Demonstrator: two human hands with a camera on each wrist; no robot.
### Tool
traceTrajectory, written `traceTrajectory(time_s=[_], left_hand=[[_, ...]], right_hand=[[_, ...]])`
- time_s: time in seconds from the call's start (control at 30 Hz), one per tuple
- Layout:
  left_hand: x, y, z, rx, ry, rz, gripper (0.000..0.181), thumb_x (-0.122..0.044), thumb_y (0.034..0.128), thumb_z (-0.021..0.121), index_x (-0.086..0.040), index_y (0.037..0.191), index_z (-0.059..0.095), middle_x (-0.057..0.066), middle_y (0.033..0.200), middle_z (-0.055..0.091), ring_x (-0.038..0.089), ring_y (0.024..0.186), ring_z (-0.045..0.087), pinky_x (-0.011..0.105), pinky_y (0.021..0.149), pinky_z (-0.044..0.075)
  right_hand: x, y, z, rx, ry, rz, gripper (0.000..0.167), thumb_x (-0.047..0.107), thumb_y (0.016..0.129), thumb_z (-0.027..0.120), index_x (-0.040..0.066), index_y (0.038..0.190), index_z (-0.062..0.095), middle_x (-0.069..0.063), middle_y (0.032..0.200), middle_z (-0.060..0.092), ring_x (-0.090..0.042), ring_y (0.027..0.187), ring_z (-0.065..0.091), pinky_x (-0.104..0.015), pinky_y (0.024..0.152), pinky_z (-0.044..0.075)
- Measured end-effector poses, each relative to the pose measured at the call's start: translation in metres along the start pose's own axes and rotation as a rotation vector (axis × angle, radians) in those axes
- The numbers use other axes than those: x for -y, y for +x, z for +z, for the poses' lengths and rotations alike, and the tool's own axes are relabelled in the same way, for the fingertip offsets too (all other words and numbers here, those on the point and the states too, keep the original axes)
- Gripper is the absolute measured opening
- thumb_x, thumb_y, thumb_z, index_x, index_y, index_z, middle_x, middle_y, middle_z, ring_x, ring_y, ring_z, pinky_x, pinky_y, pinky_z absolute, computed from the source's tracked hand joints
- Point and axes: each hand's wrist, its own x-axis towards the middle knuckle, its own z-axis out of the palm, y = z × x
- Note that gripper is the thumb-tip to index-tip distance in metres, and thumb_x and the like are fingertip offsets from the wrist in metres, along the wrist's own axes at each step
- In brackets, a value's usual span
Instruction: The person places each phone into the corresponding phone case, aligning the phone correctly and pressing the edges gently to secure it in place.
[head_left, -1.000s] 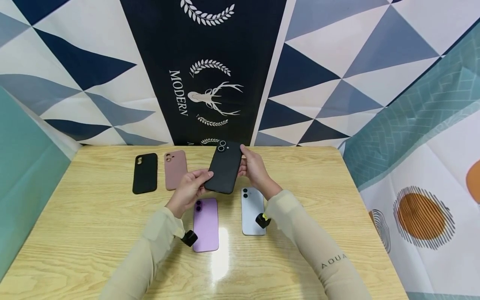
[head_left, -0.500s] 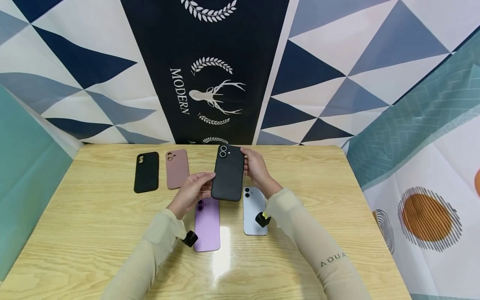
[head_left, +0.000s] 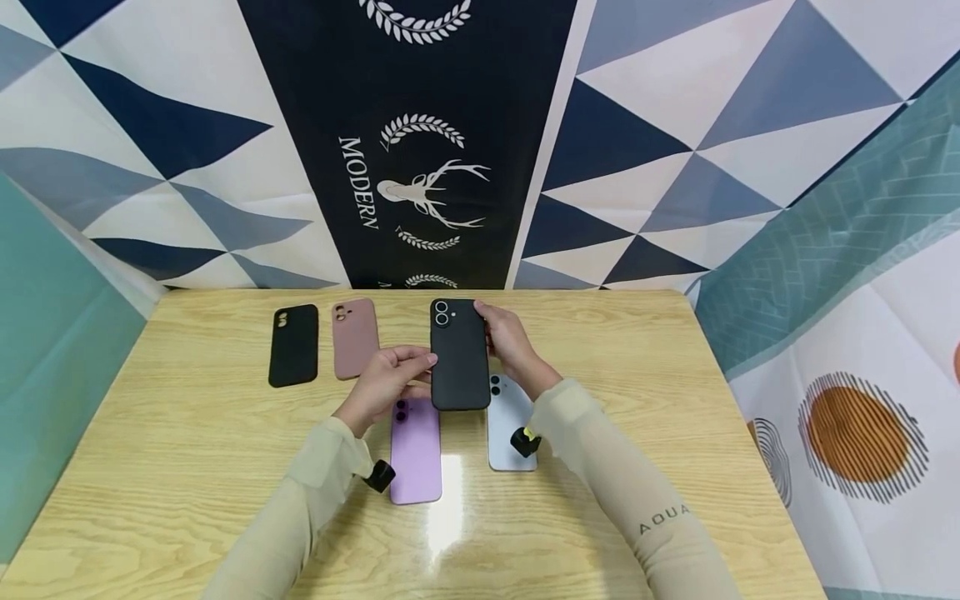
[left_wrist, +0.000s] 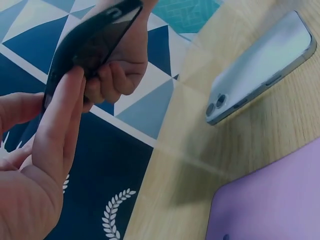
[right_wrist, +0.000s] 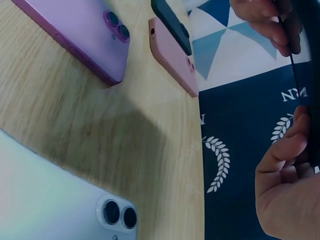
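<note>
A matte black phone (head_left: 460,358), with two ringed lenses at its upper left, is held above the table with its back facing up. It looks like it is in a black case. My left hand (head_left: 386,379) pinches its left edge, thumb on the back and fingers underneath. My right hand (head_left: 512,340) grips the upper right edge, its fingers curled behind. In the left wrist view the glossy screen side of the phone (left_wrist: 97,50) shows. Below the hands lie a purple phone (head_left: 416,458) and a pale blue phone (head_left: 501,417), both back up.
Left of the hands, a black phone case (head_left: 293,354) and a pink phone case (head_left: 352,337) lie side by side near the back of the wooden table (head_left: 187,467). A patterned cloth (head_left: 427,92) hangs behind the table's far edge.
The black phone has come slightly down and towards me, turning from a tilt to nearly straight. Both hands keep hold of it. The other phones and the cases stay put.
</note>
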Motion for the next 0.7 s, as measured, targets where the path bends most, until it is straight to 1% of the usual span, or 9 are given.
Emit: traceTrajectory(time_s=[0.07,0.13,0.23,0.3,0.4,0.47,0.53,0.63,0.7], left_hand=[[0.000,0.002,0.000,-0.015,0.005,0.000,0.032,-0.014,0.0940,0.056,0.007,0.118,0.055,-0.001,0.084,0.064,0.011,0.074,0.064,0.026,0.066,0.059],[0.000,0.004,0.000,-0.037,0.014,0.006,0.033,-0.015,0.0943,0.056,0.006,0.120,0.055,-0.003,0.083,0.065,0.010,0.076,0.063,0.026,0.066,0.059],[0.000,0.008,-0.003,-0.062,0.017,0.018,0.035,-0.015,0.0946,0.055,0.007,0.122,0.054,-0.005,0.082,0.065,0.008,0.076,0.062,0.025,0.066,0.058],[0.001,0.010,-0.005,-0.069,0.025,0.024,0.036,-0.015,0.0949,0.055,0.008,0.123,0.053,-0.007,0.081,0.065,0.007,0.076,0.061,0.024,0.066,0.058],[0.003,0.015,-0.008,-0.079,0.021,0.028,0.037,-0.015,0.0954,0.054,0.009,0.124,0.052,-0.008,0.081,0.066,0.006,0.076,0.061,0.023,0.067,0.058],[0.004,0.018,-0.010,-0.097,0.013,0.031,0.037,-0.015,0.0953,0.054,0.009,0.124,0.053,-0.009,0.080,0.065,0.006,0.076,0.061,0.023,0.067,0.058],[0.005,0.020,-0.011,-0.111,0.007,0.043,0.036,-0.015,0.0949,0.055,0.008,0.122,0.054,-0.009,0.080,0.065,0.006,0.075,0.061,0.024,0.066,0.058],[0.006,0.021,-0.013,-0.115,-0.010,0.077,0.035,-0.018,0.0930,0.059,0.008,0.118,0.057,-0.006,0.080,0.066,0.007,0.074,0.061,0.024,0.065,0.058],[0.006,0.022,-0.013,-0.118,-0.007,0.093,0.035,-0.020,0.0922,0.060,0.007,0.116,0.059,-0.006,0.079,0.066,0.007,0.073,0.061,0.024,0.064,0.058]], right_hand=[[0.000,0.000,0.000,0.008,0.036,-0.004,0.034,0.034,0.099,0.044,0.013,0.073,0.050,0.005,0.055,0.036,-0.009,0.049,0.035,-0.020,0.046,0.029],[0.000,-0.001,-0.001,0.037,0.089,-0.006,0.032,0.033,0.100,0.042,0.011,0.078,0.050,0.005,0.057,0.039,-0.008,0.050,0.037,-0.018,0.046,0.031],[0.000,-0.002,-0.004,0.104,0.147,0.008,0.026,0.029,0.101,0.039,0.009,0.090,0.049,0.003,0.062,0.045,-0.007,0.052,0.042,-0.016,0.047,0.034],[-0.002,-0.003,-0.007,0.129,0.148,0.030,0.023,0.025,0.101,0.039,0.006,0.100,0.050,0.001,0.070,0.049,-0.008,0.057,0.046,-0.016,0.049,0.039],[-0.006,-0.004,-0.011,0.133,0.079,0.056,0.025,0.020,0.099,0.044,0.000,0.112,0.051,-0.001,0.078,0.051,-0.010,0.063,0.049,-0.017,0.053,0.045],[-0.008,-0.004,-0.012,0.131,0.023,0.059,0.029,0.017,0.097,0.047,-0.003,0.118,0.051,-0.001,0.079,0.052,-0.010,0.065,0.050,-0.019,0.056,0.048],[-0.010,-0.005,-0.013,0.130,-0.039,0.042,0.031,0.015,0.096,0.051,-0.004,0.121,0.052,-0.001,0.078,0.055,-0.010,0.065,0.053,-0.022,0.060,0.051],[-0.011,-0.005,-0.013,0.123,-0.097,0.016,0.033,0.012,0.093,0.056,-0.004,0.121,0.055,-0.001,0.077,0.058,-0.011,0.063,0.056,-0.030,0.068,0.055],[-0.011,-0.004,-0.013,0.115,-0.123,0.007,0.033,0.011,0.092,0.058,-0.003,0.121,0.056,-0.001,0.078,0.061,-0.011,0.062,0.058,-0.037,0.076,0.056]])
